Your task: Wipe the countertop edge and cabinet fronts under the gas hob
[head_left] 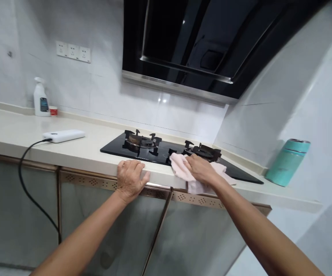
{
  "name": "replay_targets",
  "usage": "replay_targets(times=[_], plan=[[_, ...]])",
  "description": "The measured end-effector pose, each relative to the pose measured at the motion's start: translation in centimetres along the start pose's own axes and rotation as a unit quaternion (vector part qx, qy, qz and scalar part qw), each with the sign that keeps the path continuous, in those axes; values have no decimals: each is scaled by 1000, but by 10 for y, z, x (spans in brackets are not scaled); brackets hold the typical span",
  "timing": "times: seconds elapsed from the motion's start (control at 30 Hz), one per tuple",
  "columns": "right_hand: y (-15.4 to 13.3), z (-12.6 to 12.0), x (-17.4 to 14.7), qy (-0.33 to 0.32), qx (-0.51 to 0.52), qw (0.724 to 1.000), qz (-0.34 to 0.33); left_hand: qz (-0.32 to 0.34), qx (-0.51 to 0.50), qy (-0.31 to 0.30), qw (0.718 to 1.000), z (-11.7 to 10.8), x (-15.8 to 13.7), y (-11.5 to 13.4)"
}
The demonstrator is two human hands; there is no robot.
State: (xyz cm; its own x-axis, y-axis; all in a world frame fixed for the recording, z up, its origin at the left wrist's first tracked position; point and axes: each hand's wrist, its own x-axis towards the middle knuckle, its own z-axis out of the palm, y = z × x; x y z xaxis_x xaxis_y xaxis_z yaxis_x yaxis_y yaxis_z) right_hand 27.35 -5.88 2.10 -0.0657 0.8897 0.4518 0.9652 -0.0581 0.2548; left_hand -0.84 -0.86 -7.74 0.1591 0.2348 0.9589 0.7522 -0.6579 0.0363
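Observation:
Pressed onto a pale pink cloth (180,167), my right hand (199,167) grips it at the front of the black gas stove (166,150). Part of the cloth hangs over the counter's front edge. My left hand (130,178) rests on that edge to the left, thumb apart from the fingers, holding nothing. Behind the cloth is the right burner (203,150), partly hidden by it and by my hand. The left burner (141,140) stands uncovered, its black pan supports showing.
A turquoise tumbler (289,163) stands at the counter's right end. On the left lie a white power bank (64,135) with a black cable (22,172), a spray bottle (41,99) and a small red-and-white cup (53,111). A black range hood (183,46) overhangs the stove.

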Motion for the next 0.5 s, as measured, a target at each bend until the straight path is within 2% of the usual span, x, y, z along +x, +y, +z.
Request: replay_targets(times=[0.07,0.17,0.33,0.5], plan=[[-39,-8,15,-16,7,999,-38,9,-10,-3,1000,0,-2,-2],[-88,-11,45,-38,15,997,-60,20,-22,7,1000,2,-5,-4],[-141,-1,106,-69,45,993,-82,32,-15,47,998,8,-8,-5],[-196,0,146,-61,117,979,-156,39,15,63,997,10,-11,-5]])
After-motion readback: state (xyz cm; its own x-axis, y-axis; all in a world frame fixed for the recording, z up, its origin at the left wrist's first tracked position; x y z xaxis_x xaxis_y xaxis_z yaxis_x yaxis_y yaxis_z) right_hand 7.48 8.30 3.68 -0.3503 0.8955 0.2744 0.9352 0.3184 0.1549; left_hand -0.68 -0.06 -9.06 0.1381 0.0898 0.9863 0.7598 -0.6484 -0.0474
